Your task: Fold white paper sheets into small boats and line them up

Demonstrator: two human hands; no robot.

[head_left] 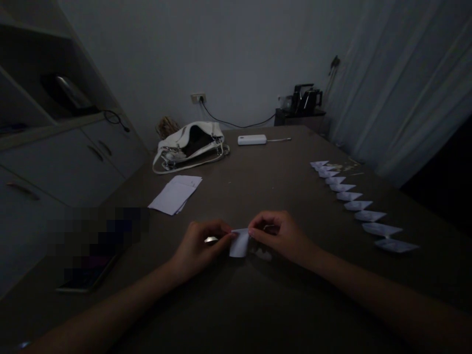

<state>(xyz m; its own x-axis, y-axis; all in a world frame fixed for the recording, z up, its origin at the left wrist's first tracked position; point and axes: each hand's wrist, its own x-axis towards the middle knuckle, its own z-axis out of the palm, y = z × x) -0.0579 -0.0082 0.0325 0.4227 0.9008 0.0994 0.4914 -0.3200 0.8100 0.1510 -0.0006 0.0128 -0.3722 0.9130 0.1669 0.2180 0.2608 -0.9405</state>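
Observation:
Between both hands is a small piece of white paper (239, 244), with a straight upper edge that looks folded. My left hand (202, 244) pinches its upper left corner between thumb and forefinger. At the upper right corner, my right hand (282, 235) pinches it the same way. Something small and shiny (211, 240) shows behind the left thumb, too dim to name. Small pale scraps (261, 254) lie under the right hand. Folded paper boats (370, 216) stand in a long row to the right.
A stack of white paper (175, 194) lies left of centre. Behind it rests a white handbag (191, 142), and a white power bank (251, 140) with a short cable sits at the back. A phone-like device (88, 275), partly blurred, lies at the left edge. A kettle (309, 101) stands beyond the table.

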